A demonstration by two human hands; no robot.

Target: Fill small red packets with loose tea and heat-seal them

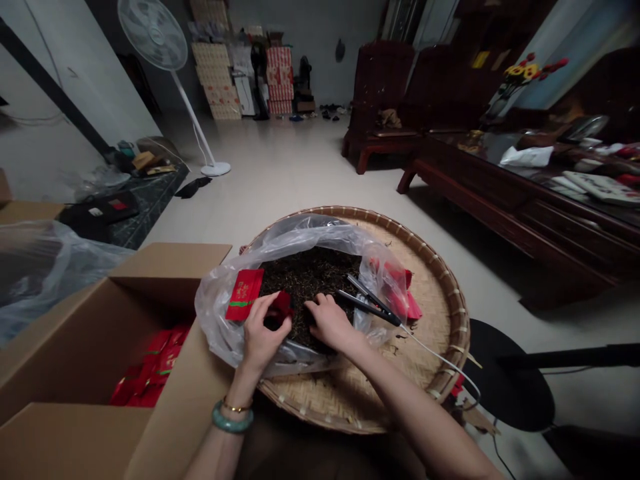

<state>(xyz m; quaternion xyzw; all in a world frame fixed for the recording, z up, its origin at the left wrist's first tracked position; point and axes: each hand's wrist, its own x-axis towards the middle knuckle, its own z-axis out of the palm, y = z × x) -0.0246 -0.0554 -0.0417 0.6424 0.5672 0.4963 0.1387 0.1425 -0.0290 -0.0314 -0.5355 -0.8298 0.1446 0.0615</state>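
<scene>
Red pouch [279,308] sits pinched in my left hand [261,337], fingers and thumb closed round it, its mouth towards the loose tea [305,270]. My right hand [330,323] lies just beside it, palm down with fingers curled into the leaves; whether they have gathered any I cannot tell. Nearest me, on my left, the cardboard box [75,347] holds a heap of red packets [150,373], so I judge a fair share done. A large mound of tea remains in the clear plastic bag [220,320], so much is left. A flat packet [243,294] rests on the bag's edge, black tongs [367,303] beyond my right hand, all on the woven tray [445,287].
</scene>
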